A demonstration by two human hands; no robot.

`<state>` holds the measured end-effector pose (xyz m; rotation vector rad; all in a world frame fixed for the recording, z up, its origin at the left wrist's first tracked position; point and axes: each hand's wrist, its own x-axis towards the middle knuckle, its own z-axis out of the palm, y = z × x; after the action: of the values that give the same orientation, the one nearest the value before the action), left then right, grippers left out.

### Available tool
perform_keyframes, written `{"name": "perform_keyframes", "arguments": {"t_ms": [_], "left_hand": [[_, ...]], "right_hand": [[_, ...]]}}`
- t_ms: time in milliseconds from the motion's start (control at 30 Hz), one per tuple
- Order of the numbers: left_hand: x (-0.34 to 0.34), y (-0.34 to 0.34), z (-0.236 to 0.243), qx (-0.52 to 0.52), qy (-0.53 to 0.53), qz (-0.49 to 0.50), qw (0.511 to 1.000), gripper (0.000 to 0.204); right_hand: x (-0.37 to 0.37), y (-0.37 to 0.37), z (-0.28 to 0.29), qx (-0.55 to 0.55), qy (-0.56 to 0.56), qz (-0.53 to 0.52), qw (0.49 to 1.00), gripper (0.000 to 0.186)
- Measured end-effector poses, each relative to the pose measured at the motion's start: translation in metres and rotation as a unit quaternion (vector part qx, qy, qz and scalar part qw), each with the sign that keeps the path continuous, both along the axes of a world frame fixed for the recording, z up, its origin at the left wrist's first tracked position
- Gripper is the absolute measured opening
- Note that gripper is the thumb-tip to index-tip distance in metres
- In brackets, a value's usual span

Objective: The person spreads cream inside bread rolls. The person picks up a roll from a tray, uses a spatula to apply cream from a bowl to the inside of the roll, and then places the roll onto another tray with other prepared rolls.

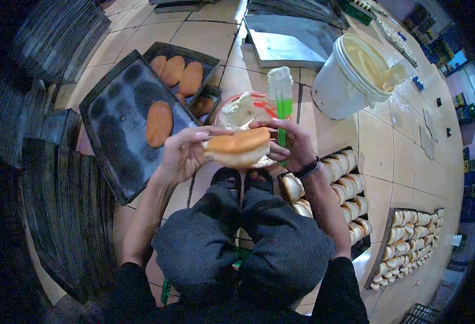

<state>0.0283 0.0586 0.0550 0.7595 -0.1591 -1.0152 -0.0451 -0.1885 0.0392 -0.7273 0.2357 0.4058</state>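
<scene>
An oblong golden bread roll [238,147] is held level above my feet. My left hand [179,154] grips its left end between thumb and fingers. With my right hand [298,141] I steady its right end and also clasp a green-handled spatula [284,108], which stands upright with pale cream smeared on its blade. Just beyond the roll sits a round bowl with a red rim, holding whitish cream [234,114]; my hands partly cover it. To the left, one browned roll [159,124] lies on a dark baking tray [121,146].
Another dark tray [211,60] with several rolls lies partly under the first. A white bucket [332,89] of cream stands at the far right. Filled rolls in rows [350,200] sit by my right forearm, with another full tray [391,232] farther right. Stacked trays [67,210] line the left.
</scene>
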Motion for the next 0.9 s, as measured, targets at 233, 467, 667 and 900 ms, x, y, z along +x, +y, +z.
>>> {"name": "perform_keyframes", "arguments": {"t_ms": [233, 467, 667, 900], "left_hand": [[0.003, -0.004, -0.019, 0.228, -0.277, -0.127, 0.925, 0.065], [0.001, 0.039, -0.064, 0.203, -0.143, 0.075, 0.966, 0.057], [-0.01, 0.066, -0.098, 0.171, -0.085, 0.185, 0.964, 0.05], [-0.018, 0.07, -0.137, -0.056, 0.097, 0.25, 0.962, 0.055]], "right_hand": [[0.042, 0.014, 0.0, -0.426, -0.199, 0.074, 0.88, 0.032], [0.07, -0.104, -0.102, -0.825, -0.208, 0.099, 0.516, 0.02], [0.071, -0.086, -0.159, -0.901, -0.039, 0.163, 0.399, 0.018], [0.088, -0.054, -0.232, -0.877, -0.008, 0.115, 0.467, 0.025]]}}
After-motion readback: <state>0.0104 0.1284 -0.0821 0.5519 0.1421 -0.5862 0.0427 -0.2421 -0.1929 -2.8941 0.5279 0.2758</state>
